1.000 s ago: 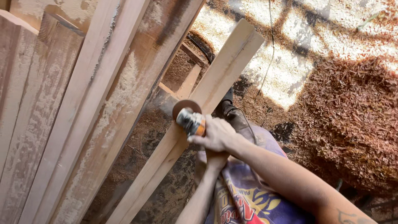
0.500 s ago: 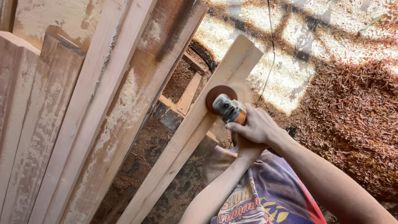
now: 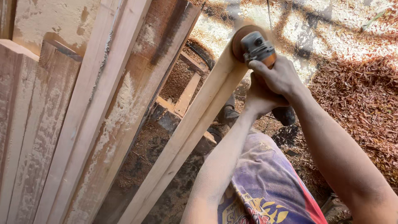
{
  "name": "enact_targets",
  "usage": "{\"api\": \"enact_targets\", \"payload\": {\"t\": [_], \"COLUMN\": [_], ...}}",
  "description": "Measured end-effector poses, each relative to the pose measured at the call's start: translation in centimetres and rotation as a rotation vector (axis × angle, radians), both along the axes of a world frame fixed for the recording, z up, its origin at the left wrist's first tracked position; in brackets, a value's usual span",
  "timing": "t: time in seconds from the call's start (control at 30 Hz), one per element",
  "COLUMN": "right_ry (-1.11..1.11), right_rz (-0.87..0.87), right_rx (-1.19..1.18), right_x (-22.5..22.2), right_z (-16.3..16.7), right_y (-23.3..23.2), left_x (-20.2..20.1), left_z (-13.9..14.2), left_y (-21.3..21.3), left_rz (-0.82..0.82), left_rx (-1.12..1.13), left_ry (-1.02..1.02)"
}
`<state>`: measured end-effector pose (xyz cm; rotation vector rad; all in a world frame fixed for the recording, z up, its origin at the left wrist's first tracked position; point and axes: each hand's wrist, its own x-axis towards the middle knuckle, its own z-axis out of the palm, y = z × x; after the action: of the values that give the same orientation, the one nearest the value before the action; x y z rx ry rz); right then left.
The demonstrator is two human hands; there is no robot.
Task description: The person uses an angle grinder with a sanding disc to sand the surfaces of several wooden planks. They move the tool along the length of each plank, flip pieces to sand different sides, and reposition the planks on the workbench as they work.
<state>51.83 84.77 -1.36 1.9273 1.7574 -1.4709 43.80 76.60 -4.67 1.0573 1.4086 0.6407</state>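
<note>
Stack of planks (image 3: pixel 83 112): rough-sawn boards leaning upright across the left half of the view, dusted pale; tops and feet cut off by the frame edges.

Ground (image 3: pixel 356 83): covered in reddish wood shavings on the right, sunlit and pale at top centre; lower right partly hidden by the person's arms.

Long plank (image 3: pixel 186 137): a pale, smooth board running diagonally from bottom centre up to top centre, lying apart from the stack. Its lower end leaves the frame; its upper end is covered by the tool.

Shorts (image 3: pixel 265 182): purple printed cloth with a red edge, bottom centre (only part in view).

Right hand (image 3: pixel 280 76): wrapped over the body of the sander, fingers curled shut around it.

Left hand (image 3: pixel 259 99): directly under the right hand and touching it, largely hidden; the grip appears closed on the tool's lower part, though the fingers cannot be made out.

Handheld sander (image 3: pixel 258 46): grey head with an orange body, at the plank's upper end; the rear of the body is hidden in the hands.

Sanding disc (image 3: pixel 239 39): brown, round, pressed against the plank face, blurred and half covered by the tool head.
</note>
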Motion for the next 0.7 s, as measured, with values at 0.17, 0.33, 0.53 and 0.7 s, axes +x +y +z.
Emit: {"api": "enact_targets", "payload": {"t": [0.17,0.33,0.53,0.7], "right_ry": [0.250,0.210,0.113,0.033], "right_rz": [0.034,0.303,0.694,0.628], "right_rx": [0.208,-0.048,-0.284,-0.240], "right_x": [-3.6,-9.5,-14.1,-11.8], "right_z": [0.6,2.6,5.1,4.6], "right_y": [-2.9,-11.7,-16.4,-12.3], "left_x": [-3.8,-6.0,-3.9,-1.8], "left_z": [0.5,-0.2,-3.8,-4.8], "left_y": [-2.9,-16.7,-28.7,-24.5], "left_rz": [0.084,0.295,0.505,0.394], "left_rx": [0.069,-0.035,-0.248,-0.160], "left_ry": [0.024,-0.073,-0.358,-0.173]}}
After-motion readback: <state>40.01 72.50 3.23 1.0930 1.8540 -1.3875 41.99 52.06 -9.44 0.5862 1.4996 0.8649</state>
